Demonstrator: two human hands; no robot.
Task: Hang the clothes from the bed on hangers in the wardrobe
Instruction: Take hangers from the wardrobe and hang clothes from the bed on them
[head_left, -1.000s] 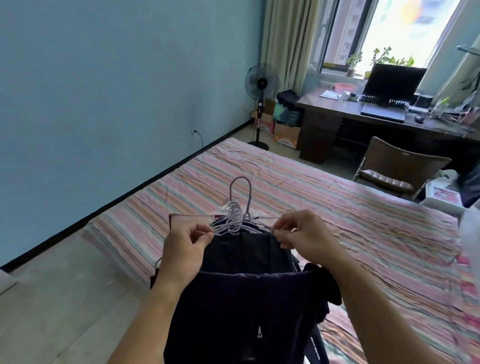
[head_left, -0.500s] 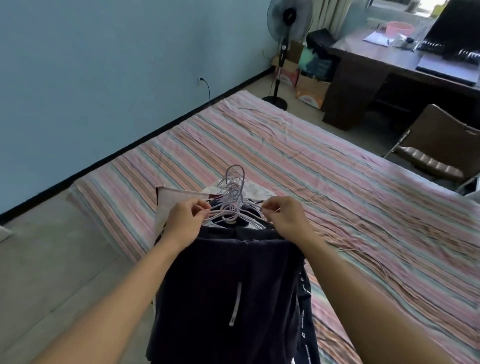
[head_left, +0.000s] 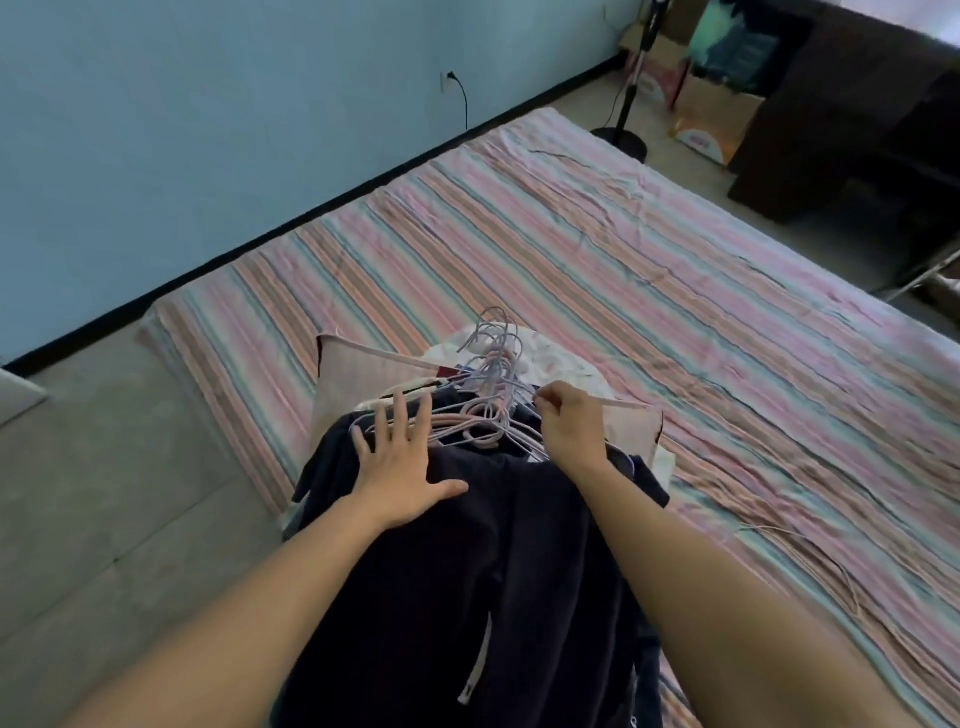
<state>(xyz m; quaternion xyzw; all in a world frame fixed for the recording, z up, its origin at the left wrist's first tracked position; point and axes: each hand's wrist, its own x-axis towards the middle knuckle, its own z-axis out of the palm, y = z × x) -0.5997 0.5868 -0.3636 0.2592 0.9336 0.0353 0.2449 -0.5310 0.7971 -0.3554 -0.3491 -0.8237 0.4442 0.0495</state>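
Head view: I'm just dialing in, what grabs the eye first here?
A pile of dark navy clothes lies at the near edge of the pink striped bed, topped by a tangle of pale lilac wire hangers. The left hand lies flat and open on the pile; the right hand pinches a hanger.

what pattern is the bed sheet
Stripes, mostly pink with orange, teal and white bands, on the bed sheet; clearest in the head view.

Left hand (head_left: 402, 460) spread flat, fingers splayed, palm turned down, right hand (head_left: 571, 426) curled with fingertips pinched together, both bare forearms extended forward
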